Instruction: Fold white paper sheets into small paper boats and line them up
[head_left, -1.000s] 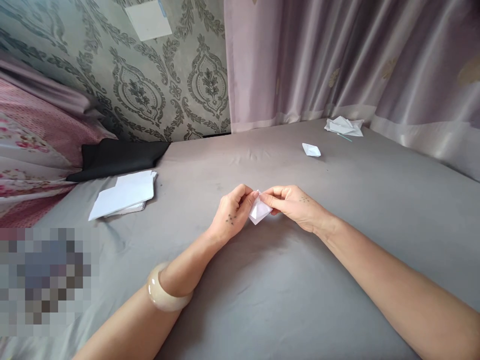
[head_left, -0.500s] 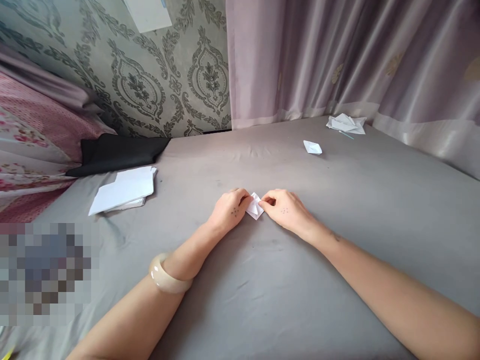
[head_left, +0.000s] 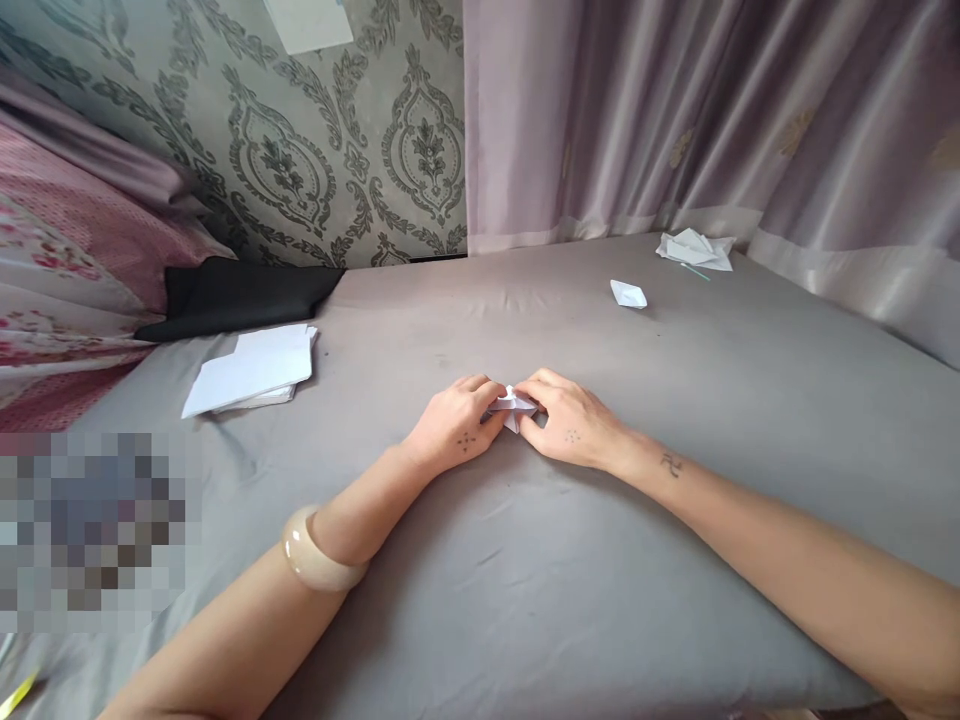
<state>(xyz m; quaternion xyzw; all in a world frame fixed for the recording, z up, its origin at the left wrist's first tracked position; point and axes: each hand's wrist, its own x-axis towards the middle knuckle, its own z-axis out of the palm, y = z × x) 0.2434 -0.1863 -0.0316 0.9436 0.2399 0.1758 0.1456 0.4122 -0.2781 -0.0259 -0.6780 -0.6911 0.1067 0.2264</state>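
Observation:
A small piece of folded white paper (head_left: 512,402) is held between both hands, just above or on the grey sheet (head_left: 480,600). My left hand (head_left: 459,425) pinches its left side between thumb and fingers. On the opposite side, my right hand (head_left: 568,420) grips it the same way. The paper's middle bulges up, and a pointed flap shows below, between the thumbs. Its outer ends are hidden by my fingers. Beyond my right hand, a small folded paper boat (head_left: 628,294) rests on the sheet.
A stack of white paper (head_left: 251,368) lies at the left, near a black cloth (head_left: 247,298). Folded papers (head_left: 694,248) and a thin stick (head_left: 696,272) are at the far right by the curtain (head_left: 600,120). Something yellow (head_left: 19,692) lies at lower left.
The flat diamond of paper now stands up and is opened out between my hands. My fingers have moved to its sides, thumbs lower. The view has shifted slightly.

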